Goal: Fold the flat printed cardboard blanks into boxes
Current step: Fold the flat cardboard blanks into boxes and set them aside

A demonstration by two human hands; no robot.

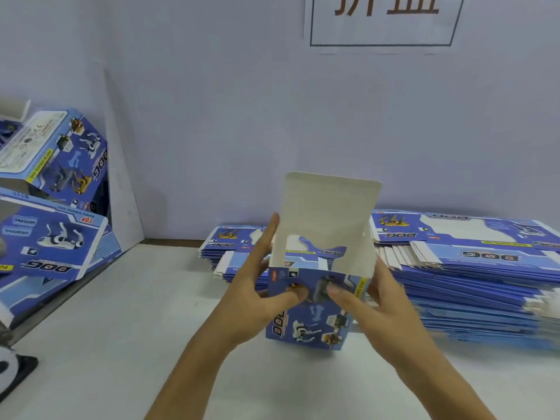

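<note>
Both hands hold the box (315,304) standing on the white table (121,344), the left hand (257,286) and the right hand (378,301) each pinching a side. Its tall lid flap (330,207) points straight up, just above their fingers, so I think it folds down next.

The cardboard box (315,310) is printed glossy blue outside, matt white inside.

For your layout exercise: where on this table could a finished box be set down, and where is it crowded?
Free: white table left of the left hand, before the folded boxes. Crowded: flat blanks fill the right and back, behind the held box and right hand.
</note>
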